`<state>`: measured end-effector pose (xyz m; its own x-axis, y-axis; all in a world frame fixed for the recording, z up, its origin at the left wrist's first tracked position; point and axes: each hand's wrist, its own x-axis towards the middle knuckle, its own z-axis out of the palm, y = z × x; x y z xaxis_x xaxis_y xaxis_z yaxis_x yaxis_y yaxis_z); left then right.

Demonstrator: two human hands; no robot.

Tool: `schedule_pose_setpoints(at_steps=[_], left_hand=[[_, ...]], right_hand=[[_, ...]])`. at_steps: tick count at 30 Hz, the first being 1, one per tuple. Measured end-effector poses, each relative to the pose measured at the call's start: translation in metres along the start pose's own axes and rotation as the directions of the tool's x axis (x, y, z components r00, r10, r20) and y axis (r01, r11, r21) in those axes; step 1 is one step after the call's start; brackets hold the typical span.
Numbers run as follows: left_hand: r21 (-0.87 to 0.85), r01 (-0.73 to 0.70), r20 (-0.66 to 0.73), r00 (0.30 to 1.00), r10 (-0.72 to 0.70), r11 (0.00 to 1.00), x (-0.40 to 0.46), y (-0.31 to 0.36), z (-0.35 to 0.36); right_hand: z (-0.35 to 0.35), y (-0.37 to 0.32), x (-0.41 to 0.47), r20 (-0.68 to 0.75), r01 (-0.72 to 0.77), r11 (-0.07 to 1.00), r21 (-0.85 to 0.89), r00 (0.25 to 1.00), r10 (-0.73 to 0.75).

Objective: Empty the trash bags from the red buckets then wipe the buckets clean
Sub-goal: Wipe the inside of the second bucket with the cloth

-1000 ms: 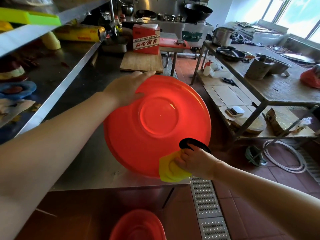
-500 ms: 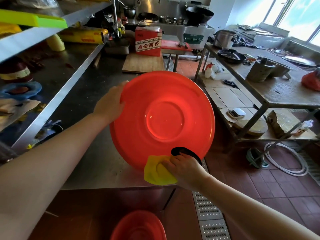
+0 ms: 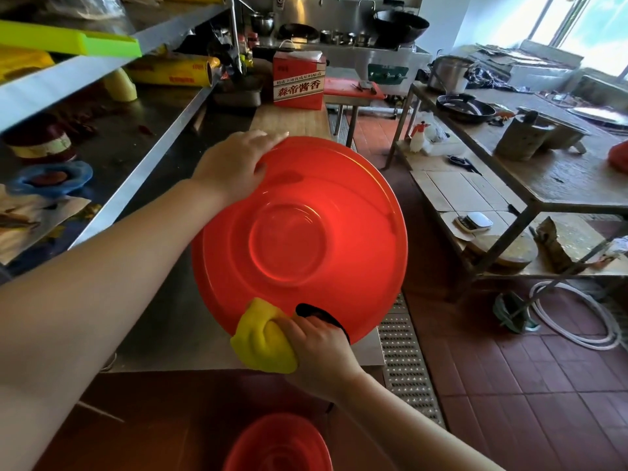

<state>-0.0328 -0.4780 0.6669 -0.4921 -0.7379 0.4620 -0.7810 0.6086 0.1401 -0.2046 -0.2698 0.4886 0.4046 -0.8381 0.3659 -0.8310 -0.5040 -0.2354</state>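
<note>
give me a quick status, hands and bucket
Left hand steadies red bucket at top rim. Right hand grips yellow cloth, wiping lower edge. Second bucket waits below. Nothing in the way.

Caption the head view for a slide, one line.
Left hand steadies an upturned red bucket while right hand wipes it with yellow cloth.

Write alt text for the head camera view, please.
A person's left hand steadies a red bucket over a steel counter while the right hand wipes its underside with a yellow cloth. Another red bucket sits below.

Red box (image 3: 299, 79) blocks the counter (image 3: 163, 321) beyond the bucket (image 3: 299, 239)
</note>
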Motion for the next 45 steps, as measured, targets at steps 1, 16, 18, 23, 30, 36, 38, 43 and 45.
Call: schedule_pose_setpoints(at_steps=[1,16,18,23,30,36,38,43,45], left_hand=[[-0.007,-0.017,0.007,1.0,0.017,1.0,0.001,0.0,0.002],[0.049,-0.007,0.029,1.0,0.006,0.999,0.019,0.014,0.013],[0.047,-0.022,0.03,0.999,0.02,0.999,0.019,0.016,0.013],[0.069,-0.117,0.019,0.993,0.116,0.991,0.016,0.029,0.013],[0.079,-0.154,0.012,0.988,0.154,0.985,0.013,0.032,0.016],[0.048,-0.159,-0.008,0.987,0.16,0.986,0.006,0.032,0.019],[0.019,-0.17,-0.007,0.985,0.17,0.985,0.006,0.032,0.019],[-0.021,-0.139,-0.011,0.99,0.138,0.99,0.006,0.03,0.016],[-0.028,-0.13,-0.005,0.992,0.13,0.991,0.004,0.027,0.015]], right_hand=[[-0.002,-0.002,-0.001,0.021,-0.019,1.0,0.022,1.0,0.019],[-0.048,0.031,0.028,0.482,-0.473,0.871,-0.131,0.737,0.473],[-0.038,0.041,0.04,0.572,-0.528,0.84,-0.126,0.653,0.496],[0.007,0.064,0.06,0.649,-0.516,0.845,-0.139,0.597,0.471],[0.039,0.084,0.087,0.604,-0.479,0.854,-0.201,0.626,0.493],[0.06,0.097,0.105,0.649,-0.338,0.894,-0.295,0.616,0.447],[0.065,0.1,0.111,0.637,-0.336,0.897,-0.288,0.632,0.441],[0.086,0.112,0.127,0.628,-0.41,0.857,-0.313,0.587,0.51],[0.091,0.115,0.129,0.616,-0.456,0.836,-0.306,0.574,0.539]])
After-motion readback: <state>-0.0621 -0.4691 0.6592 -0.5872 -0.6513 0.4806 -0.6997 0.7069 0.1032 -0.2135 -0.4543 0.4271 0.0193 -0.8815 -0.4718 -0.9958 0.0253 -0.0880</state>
